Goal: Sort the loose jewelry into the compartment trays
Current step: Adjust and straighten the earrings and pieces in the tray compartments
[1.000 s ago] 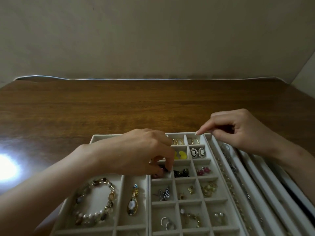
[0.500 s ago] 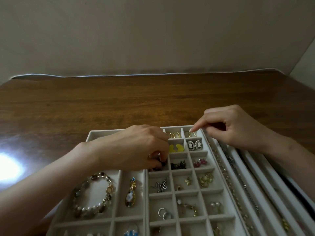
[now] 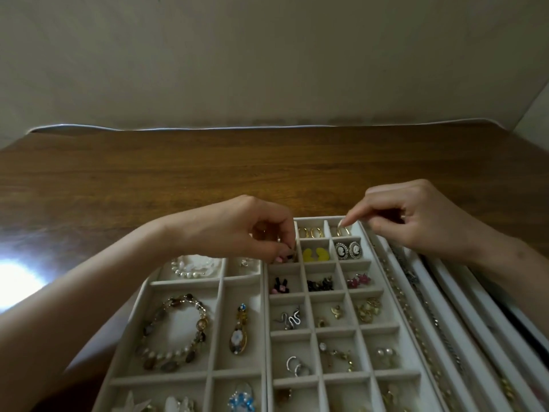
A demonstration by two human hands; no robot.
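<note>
Plainly, the coming move turned on the compartment just left of the yellow earrings (image 3: 315, 254) in the tray (image 3: 320, 217). The left hand (image 3: 237, 233) reached in from the left of the earrings, its fingers (image 3: 280, 248) curled and bunched tip to tip on a small dark piece (image 3: 287, 257). That piece sat low in the compartment directly left of the earrings, almost under the fingertips, so it lay straight below the grip and not off to a side. It was too small and too shaded to tell its long axis, or whether it had been lifted clear of the floor.

The right hand (image 3: 421, 224) came in from behind and right of the earrings. Its forefinger was stretched out, with the tip touching the gold hoops (image 3: 343, 231) one compartment back and one to the right. Its thumb stood apart from that finger, the others were loosely curled, and it gripped nothing.

By my reading the left hand was much the nearer to the dark piece. Settling it there would need only a short drop and a release. The wall shared with the earrings was close on the right, so any drift that way risked tipping the piece over. The brown surface (image 3: 267, 168) stretched away behind the earrings.
</note>
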